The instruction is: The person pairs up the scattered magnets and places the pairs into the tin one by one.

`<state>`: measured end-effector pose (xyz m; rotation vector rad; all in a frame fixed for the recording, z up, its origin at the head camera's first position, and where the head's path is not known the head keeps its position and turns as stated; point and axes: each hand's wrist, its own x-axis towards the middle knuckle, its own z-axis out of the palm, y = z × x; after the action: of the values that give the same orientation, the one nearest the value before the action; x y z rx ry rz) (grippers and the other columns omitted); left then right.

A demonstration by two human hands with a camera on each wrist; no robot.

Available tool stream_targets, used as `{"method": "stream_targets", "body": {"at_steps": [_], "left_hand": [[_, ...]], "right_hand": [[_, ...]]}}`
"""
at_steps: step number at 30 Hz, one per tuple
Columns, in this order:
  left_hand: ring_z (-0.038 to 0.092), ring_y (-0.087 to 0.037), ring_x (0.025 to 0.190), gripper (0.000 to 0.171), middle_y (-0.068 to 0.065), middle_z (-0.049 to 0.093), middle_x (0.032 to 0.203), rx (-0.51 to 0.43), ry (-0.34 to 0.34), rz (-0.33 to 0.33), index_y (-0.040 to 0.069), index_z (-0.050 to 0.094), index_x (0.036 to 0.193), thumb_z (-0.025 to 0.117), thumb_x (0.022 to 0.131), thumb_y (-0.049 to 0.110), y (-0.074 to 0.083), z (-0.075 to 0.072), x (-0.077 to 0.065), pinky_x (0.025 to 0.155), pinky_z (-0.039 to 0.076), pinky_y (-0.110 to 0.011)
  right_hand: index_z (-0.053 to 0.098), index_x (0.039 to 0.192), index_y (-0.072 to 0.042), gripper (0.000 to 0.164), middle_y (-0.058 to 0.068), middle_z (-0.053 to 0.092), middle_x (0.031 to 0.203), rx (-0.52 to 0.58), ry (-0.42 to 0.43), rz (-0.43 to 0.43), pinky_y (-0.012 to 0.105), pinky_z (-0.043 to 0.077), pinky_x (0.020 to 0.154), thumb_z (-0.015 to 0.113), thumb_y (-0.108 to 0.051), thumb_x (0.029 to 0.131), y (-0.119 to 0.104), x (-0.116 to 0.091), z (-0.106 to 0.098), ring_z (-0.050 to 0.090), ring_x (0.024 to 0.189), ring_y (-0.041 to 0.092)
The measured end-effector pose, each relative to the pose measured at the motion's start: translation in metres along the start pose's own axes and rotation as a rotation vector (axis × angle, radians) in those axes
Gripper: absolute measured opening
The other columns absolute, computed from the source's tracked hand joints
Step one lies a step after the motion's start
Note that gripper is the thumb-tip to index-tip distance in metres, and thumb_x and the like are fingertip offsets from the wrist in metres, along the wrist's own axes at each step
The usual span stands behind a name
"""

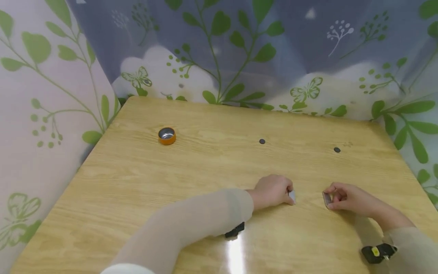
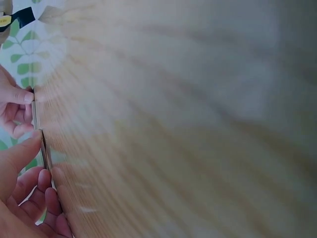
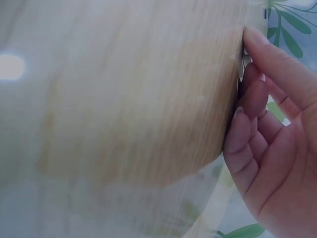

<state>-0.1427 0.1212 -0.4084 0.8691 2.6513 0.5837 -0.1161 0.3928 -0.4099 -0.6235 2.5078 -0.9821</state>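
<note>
In the head view, my left hand (image 1: 273,189) pinches a small flat light-grey piece (image 1: 292,196) between thumb and fingers, low over the wooden table (image 1: 205,160). A short gap to its right, my right hand (image 1: 352,201) pinches a small flat rectangular piece (image 1: 327,199) with a dark edge, standing on its side. The left wrist view shows the left piece edge-on as a thin dark strip (image 2: 45,153) between thumb and fingers. In the right wrist view, the right hand (image 3: 277,134) covers most of its piece.
Two small dark discs (image 1: 262,141) lie flat beyond the hands, the other disc (image 1: 337,150) farther right. At the back left stands a small orange round bowl (image 1: 167,141) with a metallic inside. Leaf-patterned cloth (image 1: 219,57) hangs behind the table and at its sides.
</note>
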Motion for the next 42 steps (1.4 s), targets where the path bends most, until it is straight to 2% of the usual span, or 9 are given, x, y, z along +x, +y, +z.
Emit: {"method": "stream_targets", "body": {"at_steps": [6,10,13,17,24,34,42], "left_hand": [[0.049,-0.001,0.069,0.025,0.017,0.058,0.079,-0.003,-0.011,-0.011,0.025,0.070,0.094,0.075,0.076,0.042,0.003,0.002,-0.001,0.057,0.037,-0.019],[0.049,0.000,0.069,0.024,0.017,0.059,0.081,-0.021,-0.009,-0.002,0.024,0.070,0.095,0.074,0.078,0.040,0.004,0.002,-0.002,0.057,0.038,-0.018],[0.049,0.000,0.068,0.024,0.017,0.059,0.082,-0.022,0.001,0.012,0.024,0.070,0.096,0.074,0.079,0.039,0.004,0.000,-0.002,0.056,0.038,-0.017],[0.049,0.000,0.068,0.025,0.017,0.059,0.083,-0.015,-0.014,-0.007,0.023,0.070,0.098,0.074,0.079,0.040,0.004,-0.001,-0.003,0.056,0.038,-0.017],[0.048,0.000,0.068,0.026,0.019,0.059,0.083,0.008,-0.005,-0.026,0.026,0.070,0.098,0.074,0.078,0.042,0.005,0.004,0.002,0.055,0.038,-0.017],[0.048,0.001,0.068,0.026,0.018,0.059,0.082,0.003,0.007,-0.012,0.025,0.071,0.098,0.074,0.078,0.042,0.004,0.001,0.000,0.055,0.038,-0.017],[0.049,0.001,0.066,0.025,0.018,0.059,0.080,-0.007,-0.011,-0.025,0.025,0.070,0.097,0.074,0.078,0.041,0.007,0.001,-0.001,0.054,0.038,-0.017]], "right_hand": [[0.055,0.105,0.006,0.030,-0.005,0.056,0.071,0.033,-0.011,0.031,0.023,0.041,0.054,0.070,-0.005,0.082,-0.005,0.003,0.004,0.049,0.061,0.004],[0.054,0.106,0.004,0.031,-0.006,0.055,0.072,0.010,-0.016,0.053,0.023,0.041,0.056,0.069,-0.009,0.083,-0.007,0.001,0.003,0.048,0.062,0.005],[0.055,0.105,0.004,0.029,-0.006,0.055,0.071,-0.002,-0.005,0.025,0.023,0.041,0.055,0.069,-0.007,0.083,-0.006,0.002,0.002,0.048,0.061,0.005],[0.054,0.103,0.005,0.026,-0.006,0.055,0.069,0.038,-0.018,-0.009,0.023,0.040,0.053,0.068,-0.004,0.083,-0.007,0.006,0.006,0.047,0.060,0.004],[0.053,0.103,0.003,0.025,-0.006,0.053,0.069,0.031,-0.028,0.009,0.023,0.038,0.052,0.067,-0.003,0.084,-0.011,0.005,0.007,0.045,0.059,0.005],[0.053,0.102,0.002,0.025,-0.007,0.054,0.069,0.000,-0.017,-0.002,0.022,0.039,0.051,0.068,-0.003,0.083,-0.013,0.007,0.006,0.045,0.059,0.003],[0.053,0.101,0.000,0.023,-0.006,0.054,0.069,0.007,-0.011,-0.004,0.022,0.039,0.051,0.068,-0.003,0.083,-0.012,0.005,0.008,0.045,0.059,0.003]]}}
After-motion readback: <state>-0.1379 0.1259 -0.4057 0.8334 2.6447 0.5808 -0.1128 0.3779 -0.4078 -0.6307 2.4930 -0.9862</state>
